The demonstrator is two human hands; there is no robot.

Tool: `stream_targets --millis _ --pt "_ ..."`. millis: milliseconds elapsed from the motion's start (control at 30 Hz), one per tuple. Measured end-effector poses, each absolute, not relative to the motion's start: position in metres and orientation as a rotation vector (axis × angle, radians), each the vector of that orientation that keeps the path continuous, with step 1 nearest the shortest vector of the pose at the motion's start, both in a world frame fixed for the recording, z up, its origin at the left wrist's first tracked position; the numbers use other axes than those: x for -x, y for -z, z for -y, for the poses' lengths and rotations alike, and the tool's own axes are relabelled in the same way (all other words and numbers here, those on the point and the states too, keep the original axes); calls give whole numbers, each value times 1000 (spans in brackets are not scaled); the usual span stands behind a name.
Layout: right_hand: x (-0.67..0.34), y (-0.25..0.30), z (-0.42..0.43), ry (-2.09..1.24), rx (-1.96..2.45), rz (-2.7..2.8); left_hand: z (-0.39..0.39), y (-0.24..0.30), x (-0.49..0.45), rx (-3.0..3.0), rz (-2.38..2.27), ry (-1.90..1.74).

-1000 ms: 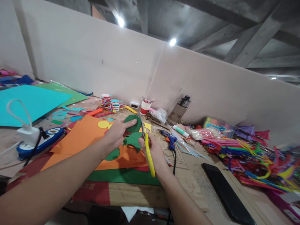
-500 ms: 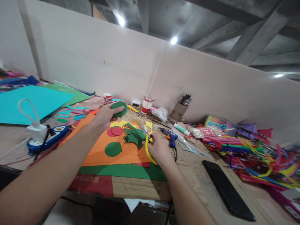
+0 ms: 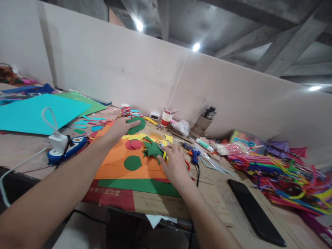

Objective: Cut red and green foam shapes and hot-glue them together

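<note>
My left hand reaches forward and pinches the edge of a green paper circle just above the table, past the orange sheet. My right hand lies open with its fingers spread beside a jagged green paper scrap. Only a bit of yellow handle of the scissors shows from under its fingers. On the orange sheet lie another green circle and a red circle. A green sheet sticks out below the orange one.
A blue glue gun and a glue stick lie right of my right hand. A black phone and a heap of coloured pipe cleaners fill the right. At left are a power strip with charger and a cyan sheet.
My left hand carried the green circle forward and to the left, away from the scissors. My right hand laid the yellow scissors down and opened flat over them.
</note>
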State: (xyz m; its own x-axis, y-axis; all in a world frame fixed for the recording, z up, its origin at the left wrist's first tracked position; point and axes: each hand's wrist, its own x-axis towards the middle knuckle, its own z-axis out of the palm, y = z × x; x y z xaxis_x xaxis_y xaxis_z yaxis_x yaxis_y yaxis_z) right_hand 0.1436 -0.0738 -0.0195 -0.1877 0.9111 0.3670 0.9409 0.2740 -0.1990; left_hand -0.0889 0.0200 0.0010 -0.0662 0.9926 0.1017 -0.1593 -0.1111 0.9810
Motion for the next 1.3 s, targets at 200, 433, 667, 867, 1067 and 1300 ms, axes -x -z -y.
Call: stream_targets --millis 200,433,667,867,1067,1300 --pt "-96 6 71 -320 1325 2457 -42 10 102 -1078 -969 -1517" --pt "-57 -4 45 -375 1630 2850 -46 11 103 -971 -881 -1535" --pt "-67 1 39 -566 1700 2743 -39 11 88 -890 -893 -1449" --pt "-71 10 43 -547 1660 2669 -37 17 78 -884 -914 -1371" --pt "-74 12 43 -570 1703 2605 -35 20 73 -921 -873 -1370" --pt "-91 17 30 -883 1443 2321 -35 27 68 -923 -909 -1396"
